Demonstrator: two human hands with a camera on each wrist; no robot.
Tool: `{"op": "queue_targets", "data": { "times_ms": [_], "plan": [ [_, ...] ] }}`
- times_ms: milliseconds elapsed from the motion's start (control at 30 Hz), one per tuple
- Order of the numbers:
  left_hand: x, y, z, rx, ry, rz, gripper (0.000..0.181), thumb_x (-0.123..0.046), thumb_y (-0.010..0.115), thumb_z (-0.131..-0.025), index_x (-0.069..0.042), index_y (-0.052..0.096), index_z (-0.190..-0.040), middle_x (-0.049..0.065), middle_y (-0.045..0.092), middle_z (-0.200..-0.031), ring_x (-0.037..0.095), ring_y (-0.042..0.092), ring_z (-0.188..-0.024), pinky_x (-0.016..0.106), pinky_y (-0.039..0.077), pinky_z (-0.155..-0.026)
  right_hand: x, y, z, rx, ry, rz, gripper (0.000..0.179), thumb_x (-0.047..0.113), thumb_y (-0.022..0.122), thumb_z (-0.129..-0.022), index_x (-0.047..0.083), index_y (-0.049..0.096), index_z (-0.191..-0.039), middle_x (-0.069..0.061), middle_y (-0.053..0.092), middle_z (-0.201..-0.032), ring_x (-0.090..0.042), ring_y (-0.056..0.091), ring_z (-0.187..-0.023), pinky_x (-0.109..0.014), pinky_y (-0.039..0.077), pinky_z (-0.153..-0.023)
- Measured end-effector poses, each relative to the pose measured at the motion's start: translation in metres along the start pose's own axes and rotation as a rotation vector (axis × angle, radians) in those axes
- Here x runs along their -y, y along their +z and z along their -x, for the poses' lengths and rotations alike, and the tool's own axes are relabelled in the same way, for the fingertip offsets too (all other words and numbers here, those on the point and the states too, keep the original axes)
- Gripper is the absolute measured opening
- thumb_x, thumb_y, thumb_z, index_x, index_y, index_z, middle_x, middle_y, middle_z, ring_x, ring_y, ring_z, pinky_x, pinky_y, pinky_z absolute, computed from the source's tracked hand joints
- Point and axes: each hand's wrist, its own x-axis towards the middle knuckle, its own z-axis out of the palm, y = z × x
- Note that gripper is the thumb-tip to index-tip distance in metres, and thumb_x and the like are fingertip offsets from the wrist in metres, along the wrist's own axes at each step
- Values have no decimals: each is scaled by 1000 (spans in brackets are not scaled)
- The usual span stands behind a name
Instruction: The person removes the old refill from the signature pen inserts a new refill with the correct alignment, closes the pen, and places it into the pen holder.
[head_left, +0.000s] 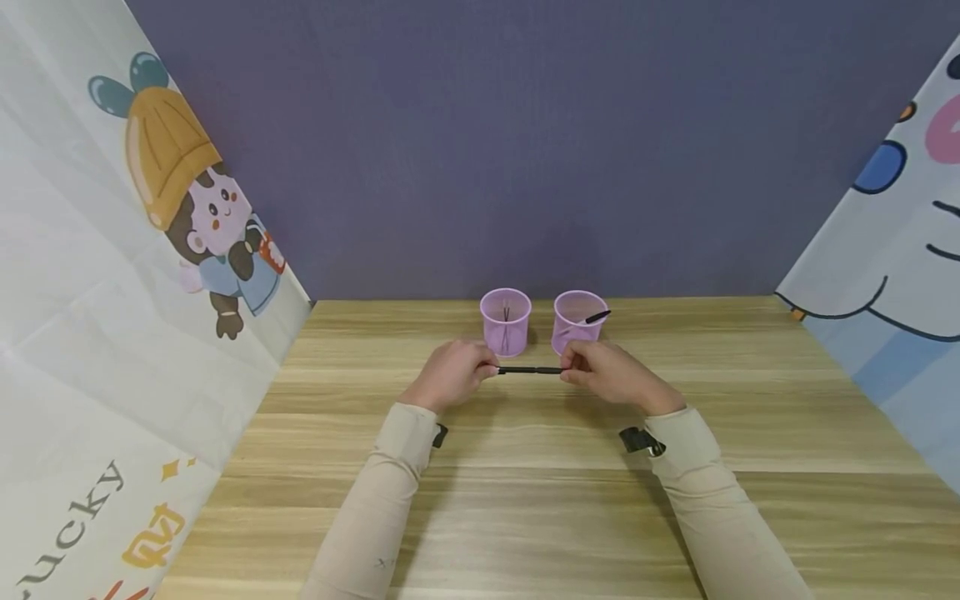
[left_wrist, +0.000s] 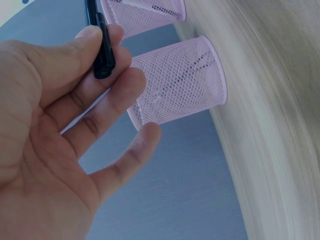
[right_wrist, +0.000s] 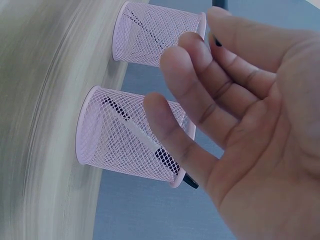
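Pen [head_left: 519,370] lengthwise between left hand [head_left: 455,372] and right hand [head_left: 613,375].

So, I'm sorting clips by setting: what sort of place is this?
Probably a small staged tabletop workspace: a wood-grain table, a plain dark backdrop behind it, and cartoon-printed sheets on both sides.

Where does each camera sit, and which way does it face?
Head: worn on the head, facing forward and down at the light wood-grain table; left hand, right hand and both beige sleeves show.
Left wrist: on that wrist, facing past the palm towards two pink cylindrical mesh cups; only the left hand shows.
Right wrist: on that wrist, facing past the palm towards the same cups; only the right hand shows.
Shared: both wrist views show both cups and part of the thin black pen.
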Motion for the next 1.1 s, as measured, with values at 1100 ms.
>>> {"op": "queue_targets", "data": {
  "times_ms": [1100],
  "plan": [
    [1, 0, -1, 9, -23, 2, 11, -21, 71, -97, -15, 79, -101, -4, 76, -102, 18, 71, -97, 40, 58, -91, 1, 2, -1, -21, -14, 17, 10, 20, 66, -100, 14, 68, -92, 8, 58, -75, -8, 52, -69, -26, 46, -63]
  ]
}}
